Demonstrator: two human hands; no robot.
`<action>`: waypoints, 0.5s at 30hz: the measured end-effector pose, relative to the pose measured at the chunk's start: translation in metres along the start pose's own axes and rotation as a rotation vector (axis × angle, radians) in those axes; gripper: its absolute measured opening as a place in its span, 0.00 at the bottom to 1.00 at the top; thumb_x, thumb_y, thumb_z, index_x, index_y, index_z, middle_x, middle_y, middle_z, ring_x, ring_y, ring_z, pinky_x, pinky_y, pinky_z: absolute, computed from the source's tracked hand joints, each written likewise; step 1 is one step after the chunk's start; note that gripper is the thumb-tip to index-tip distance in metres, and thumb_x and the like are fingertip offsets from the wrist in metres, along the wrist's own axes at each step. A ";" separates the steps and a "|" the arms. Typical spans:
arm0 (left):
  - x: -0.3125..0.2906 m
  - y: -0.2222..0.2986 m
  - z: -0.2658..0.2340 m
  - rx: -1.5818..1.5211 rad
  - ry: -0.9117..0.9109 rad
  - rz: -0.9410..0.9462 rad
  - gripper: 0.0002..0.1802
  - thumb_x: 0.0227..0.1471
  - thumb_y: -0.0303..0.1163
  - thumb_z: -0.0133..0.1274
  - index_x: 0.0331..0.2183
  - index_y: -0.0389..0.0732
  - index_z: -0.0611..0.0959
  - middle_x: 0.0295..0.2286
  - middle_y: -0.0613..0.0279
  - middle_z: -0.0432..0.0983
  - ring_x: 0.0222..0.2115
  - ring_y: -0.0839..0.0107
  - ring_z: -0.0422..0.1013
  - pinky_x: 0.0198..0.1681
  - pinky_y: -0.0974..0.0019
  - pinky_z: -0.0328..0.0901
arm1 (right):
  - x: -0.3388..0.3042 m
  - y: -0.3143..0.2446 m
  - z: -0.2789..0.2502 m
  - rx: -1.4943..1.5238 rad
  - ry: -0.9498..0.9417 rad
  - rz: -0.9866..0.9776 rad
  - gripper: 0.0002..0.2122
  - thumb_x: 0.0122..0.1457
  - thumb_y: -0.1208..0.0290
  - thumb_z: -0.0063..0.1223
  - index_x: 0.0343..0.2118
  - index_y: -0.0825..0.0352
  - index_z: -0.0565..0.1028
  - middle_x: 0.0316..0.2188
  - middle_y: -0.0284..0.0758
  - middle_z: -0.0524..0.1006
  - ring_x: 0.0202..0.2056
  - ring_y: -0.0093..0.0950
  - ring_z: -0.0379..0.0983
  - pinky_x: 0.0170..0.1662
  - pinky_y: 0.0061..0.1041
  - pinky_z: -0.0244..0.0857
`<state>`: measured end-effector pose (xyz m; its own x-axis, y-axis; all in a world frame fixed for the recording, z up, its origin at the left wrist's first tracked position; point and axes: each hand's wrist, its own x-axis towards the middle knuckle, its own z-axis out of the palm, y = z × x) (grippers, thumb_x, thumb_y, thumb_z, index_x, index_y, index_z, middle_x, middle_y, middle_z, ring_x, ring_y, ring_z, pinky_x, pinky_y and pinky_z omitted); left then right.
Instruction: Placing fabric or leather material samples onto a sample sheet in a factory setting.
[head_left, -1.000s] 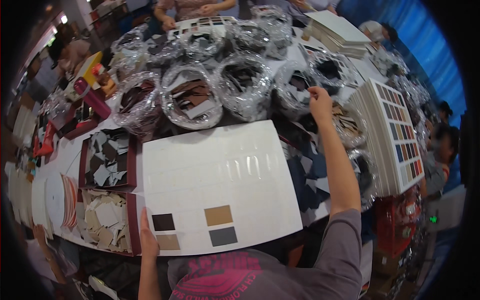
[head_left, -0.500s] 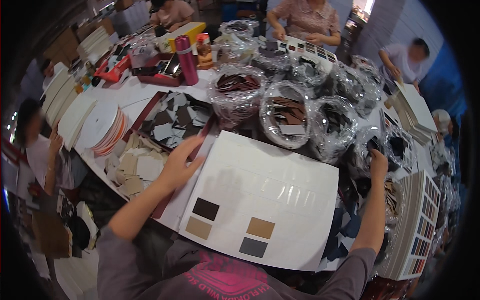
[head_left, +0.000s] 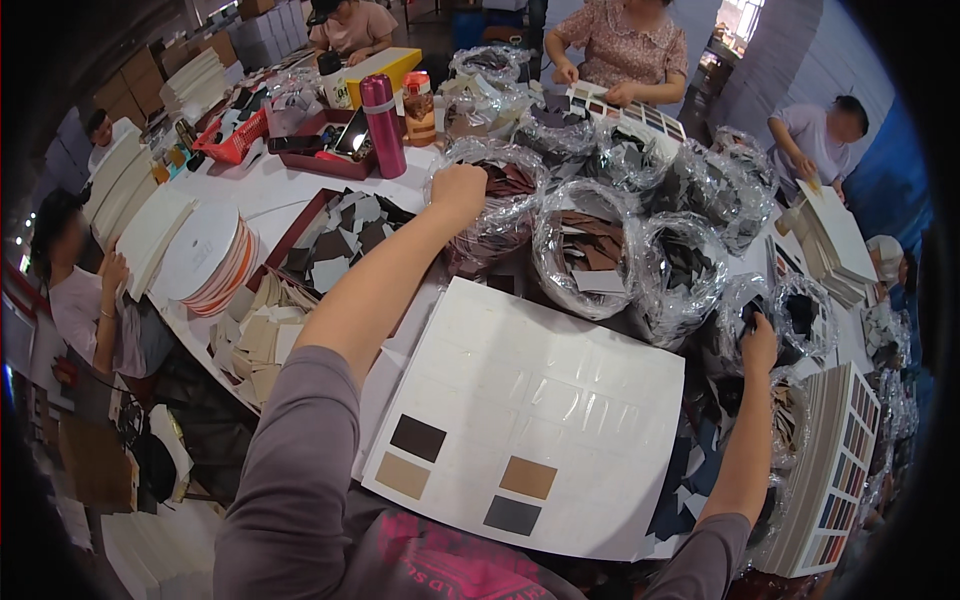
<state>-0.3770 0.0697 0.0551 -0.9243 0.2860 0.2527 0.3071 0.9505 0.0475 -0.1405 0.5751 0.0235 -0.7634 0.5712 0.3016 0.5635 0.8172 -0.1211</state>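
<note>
Left grip point(head_left: 460, 190) sits at the near-left rim of a plastic-wrapped bag point(head_left: 535, 185) of dark-red pieces, its fingertips hidden, so I cannot tell whether they are spread or pinching. Right grip point(head_left: 758, 345) is at the mouth of a clear-lined bag point(head_left: 732, 298), fingers curled down beside dark material; whether they pinch any is not clear.

Leftmost on the white surface point(head_left: 245, 185) lies a large reel point(head_left: 207, 250) with orange-edged layers, next to a pile of beige pieces point(head_left: 260, 345). Beyond them, a dark-red box point(head_left: 300, 228) holds grey and dark pieces, partly covered by the left forearm. A pink bottle point(head_left: 383, 130) stands behind that box. The white board point(head_left: 600, 460), bearing four coloured swatches point(head_left: 418, 438) toward its near edge, lies between the arms, with more wrapped bags crowding its far side. Navy pieces point(head_left: 690, 480) lie at its right, then a thick stack of sample boards point(head_left: 845, 470).

The left arm slants up and across to the right; the right arm rises nearly upright, its wrist bent toward the bag.
</note>
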 end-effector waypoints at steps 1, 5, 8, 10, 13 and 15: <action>-0.001 -0.004 0.001 -0.056 0.016 -0.001 0.10 0.44 0.33 0.51 0.29 0.39 0.82 0.31 0.51 0.77 0.36 0.55 0.73 0.39 0.53 0.67 | 0.000 -0.002 0.003 0.007 0.061 -0.011 0.15 0.54 0.71 0.47 0.46 0.61 0.72 0.43 0.39 0.74 0.43 0.41 0.70 0.44 0.38 0.64; -0.001 -0.015 0.007 -0.130 0.018 0.058 0.13 0.45 0.37 0.52 0.34 0.44 0.82 0.34 0.57 0.77 0.37 0.56 0.72 0.38 0.55 0.67 | 0.002 -0.003 0.009 0.153 0.172 0.097 0.12 0.54 0.72 0.47 0.42 0.66 0.74 0.36 0.39 0.78 0.38 0.43 0.73 0.40 0.36 0.66; 0.007 0.006 0.008 -0.143 -0.008 -0.019 0.13 0.44 0.37 0.53 0.35 0.44 0.82 0.33 0.58 0.77 0.36 0.57 0.72 0.38 0.56 0.67 | 0.003 0.060 0.039 0.366 0.475 0.010 0.13 0.56 0.71 0.46 0.43 0.69 0.73 0.33 0.43 0.77 0.35 0.35 0.75 0.36 0.33 0.65; 0.005 -0.011 0.017 -0.241 0.065 -0.055 0.11 0.43 0.36 0.54 0.32 0.45 0.83 0.31 0.58 0.78 0.34 0.57 0.73 0.37 0.56 0.67 | -0.013 0.026 0.016 0.696 0.391 0.086 0.12 0.60 0.71 0.45 0.44 0.69 0.73 0.36 0.38 0.77 0.35 0.27 0.75 0.38 0.25 0.68; 0.004 -0.021 0.018 -0.533 0.102 -0.101 0.09 0.38 0.37 0.59 0.26 0.46 0.85 0.26 0.58 0.79 0.29 0.61 0.75 0.34 0.60 0.68 | -0.055 0.006 -0.013 0.906 0.359 -0.051 0.12 0.62 0.71 0.44 0.44 0.71 0.73 0.42 0.35 0.74 0.40 0.23 0.71 0.42 0.19 0.67; 0.009 -0.030 0.018 -0.662 0.167 -0.044 0.11 0.35 0.39 0.60 0.24 0.44 0.85 0.23 0.57 0.78 0.26 0.63 0.75 0.33 0.64 0.68 | -0.084 -0.003 -0.027 0.804 0.349 -0.219 0.12 0.62 0.72 0.45 0.44 0.73 0.72 0.47 0.37 0.70 0.45 0.23 0.69 0.46 0.18 0.64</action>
<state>-0.3982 0.0457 0.0388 -0.9082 0.1755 0.3799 0.3927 0.6713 0.6286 -0.0694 0.5231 0.0242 -0.6149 0.4471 0.6496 -0.0738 0.7875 -0.6119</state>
